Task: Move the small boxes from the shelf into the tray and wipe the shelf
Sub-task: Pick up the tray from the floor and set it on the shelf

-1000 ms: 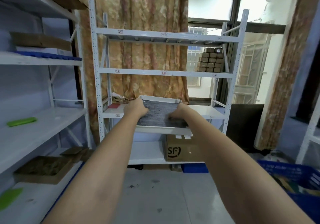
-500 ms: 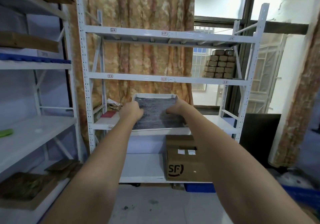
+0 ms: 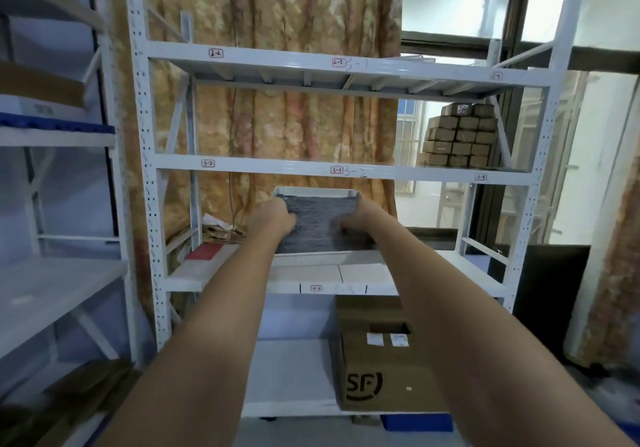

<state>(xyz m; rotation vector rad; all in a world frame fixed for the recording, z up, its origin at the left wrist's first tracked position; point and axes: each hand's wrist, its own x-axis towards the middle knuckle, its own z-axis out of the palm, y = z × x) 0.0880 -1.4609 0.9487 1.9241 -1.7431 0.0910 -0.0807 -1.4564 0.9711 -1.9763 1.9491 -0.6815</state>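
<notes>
White steel shelving unit (image 3: 341, 65) filling the middle of the view, four levels, small numbered labels on the front beams. Patterned orange-brown curtain (image 3: 277, 128) hanging behind its left and centre; bright window (image 3: 460, 3) behind the right. Second white rack (image 3: 55, 135) along the left wall, blurred. Brown SF-printed carton (image 3: 377, 360) on the bottom level, right of centre, blue bin (image 3: 417, 423) just under it on the floor. White tray (image 3: 317, 191) on the third level down, lined with a dark grey, rough-textured mat, far edge tipped up slightly toward the curtain, long axis running away from the camera. Stack of small brown boxes (image 3: 459, 136) on the level above, far right end, well apart from the tray, in neat rows. Crumpled paper (image 3: 216, 228) and a red flat item (image 3: 205, 251) at the left end of the tray's level. Left hand (image 3: 272, 219) clamped around the tray's left edge, fingers curled onto the mat. Right hand (image 3: 362, 218) gripping the right edge likewise. Both forearms stretched forward, covering the tray's near corners.
</notes>
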